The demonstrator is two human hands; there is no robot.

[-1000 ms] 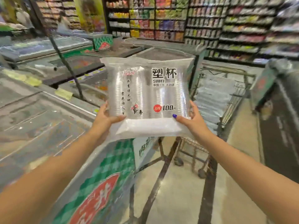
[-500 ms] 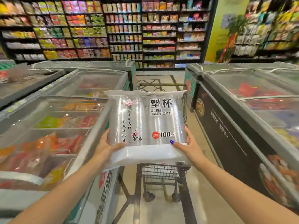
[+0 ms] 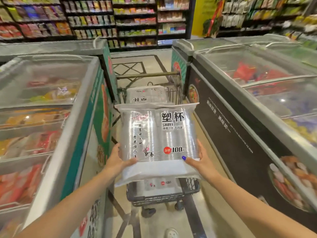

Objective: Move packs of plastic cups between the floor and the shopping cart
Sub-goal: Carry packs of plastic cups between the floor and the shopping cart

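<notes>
A clear pack of plastic cups (image 3: 157, 134) with black lettering and "100 pcs" hangs flat above the shopping cart (image 3: 161, 196). My left hand (image 3: 116, 160) grips its lower left edge, thumb on top. My right hand (image 3: 199, 160) grips the lower right edge, its blue-nailed thumb on the front. Inside the cart lie other packs of cups: one at the far end (image 3: 147, 95) and one partly hidden under the held pack (image 3: 161, 183). The cart's handle bar (image 3: 147, 75) is at the far end.
Glass-topped chest freezers line both sides of the narrow aisle, left (image 3: 51, 117) and right (image 3: 257, 93). Stocked shelves (image 3: 120, 19) fill the back. The tiled floor (image 3: 214, 212) shows around the cart. A shoe tip (image 3: 171, 233) is at the bottom.
The view has swung from the left freezer to face down the aisle. The held pack has come lower and now sits over the cart, whose packs have come into view.
</notes>
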